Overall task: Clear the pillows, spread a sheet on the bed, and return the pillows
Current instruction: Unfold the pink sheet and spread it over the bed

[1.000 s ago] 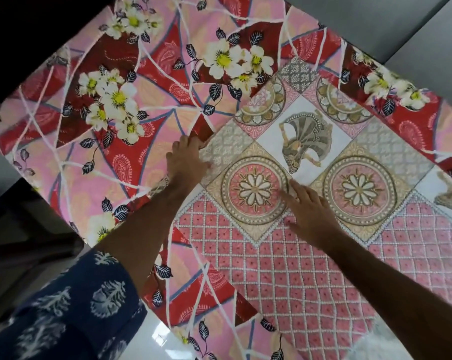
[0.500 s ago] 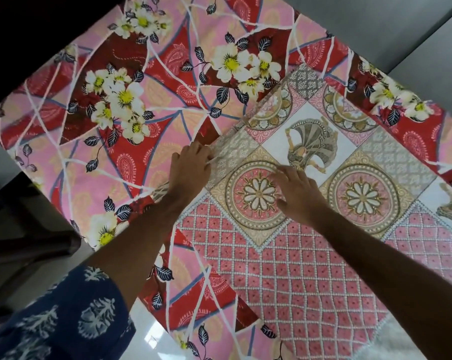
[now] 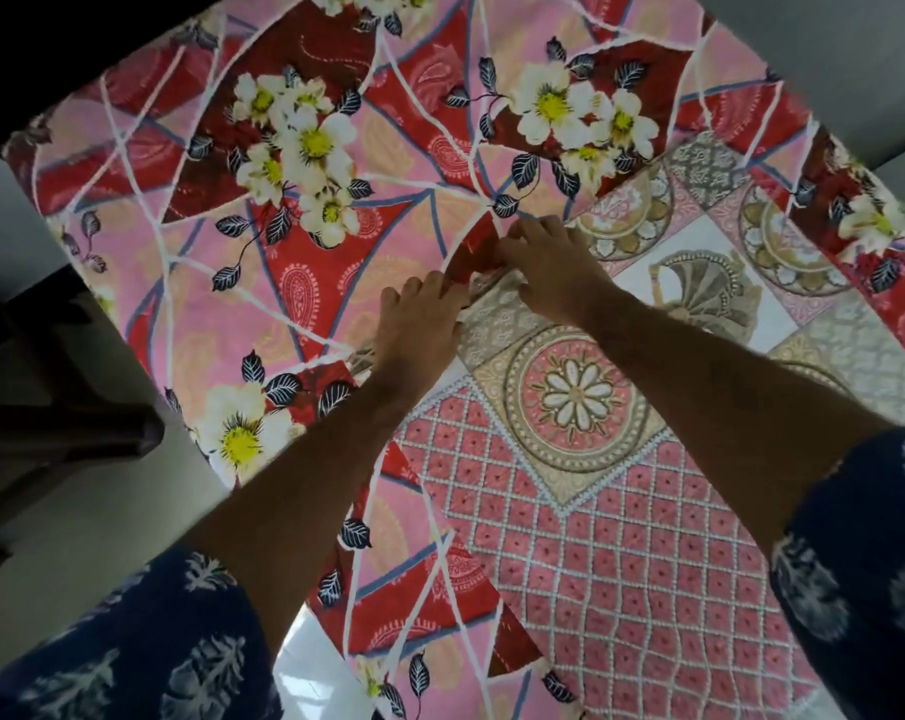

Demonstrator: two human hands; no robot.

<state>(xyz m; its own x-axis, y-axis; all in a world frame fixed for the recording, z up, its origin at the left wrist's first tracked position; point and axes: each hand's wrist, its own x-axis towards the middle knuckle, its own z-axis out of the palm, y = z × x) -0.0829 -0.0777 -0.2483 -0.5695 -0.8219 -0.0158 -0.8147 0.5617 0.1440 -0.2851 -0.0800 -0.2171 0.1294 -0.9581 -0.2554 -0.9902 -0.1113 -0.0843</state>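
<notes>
A pink-and-red floral sheet (image 3: 294, 283) covers the bed. On it, to the right, lies a second sheet (image 3: 622, 537) with round medallions and a pink lattice print. My left hand (image 3: 419, 324) and my right hand (image 3: 549, 262) meet at that sheet's upper left corner. The fingers of both are curled over its edge, with a small red fold of cloth pinched up between them. No pillows are in view.
Dark wooden furniture (image 3: 50, 407) stands on the grey floor left of the bed. Glossy white floor (image 3: 310, 667) shows below the bed's near corner. A grey surface (image 3: 829, 59) runs beyond the bed's far right edge.
My right hand slid up and left from the medallion to the sheet's corner and closed beside my left hand. My left hand's fingers curled onto the edge. The view moved closer.
</notes>
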